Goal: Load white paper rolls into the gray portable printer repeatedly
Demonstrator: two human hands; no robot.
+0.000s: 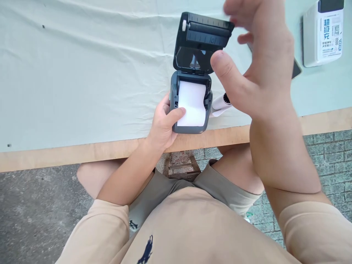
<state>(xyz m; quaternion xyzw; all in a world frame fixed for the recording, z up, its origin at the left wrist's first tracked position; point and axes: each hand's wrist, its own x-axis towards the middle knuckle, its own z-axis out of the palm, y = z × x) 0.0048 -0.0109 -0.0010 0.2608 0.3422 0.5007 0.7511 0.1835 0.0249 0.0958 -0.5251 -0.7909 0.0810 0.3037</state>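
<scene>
In the head view, the left hand [162, 123] grasps the printer [192, 129] from its left side, the thumb lying over the left margin of the white paper [194, 99] inside. The printer is held near the table's wooden edge [68, 152], its lower end overlapping that edge in the picture. Its dark lid [199, 44] stands swung open away from the person, with a black roller [207, 30] and a small white knob [184, 25] on its inner face.

The right hand [255, 62] is raised beside the lid, thumb and fingers spread, gripping nothing that shows. Its fingertips are blurred near the lid's right corner, and I cannot tell whether they touch it.

Just right of the printer, a white roll [219, 103] lies partly hidden. Beyond the right wrist, a dark, flat object [296, 70] shows one corner. Further right, a white box [324, 36] with blue lettering and a dark end rests on the pale cloth [82, 80]. Below the edge, a wooden stool [180, 167] shows between the person's knees.
</scene>
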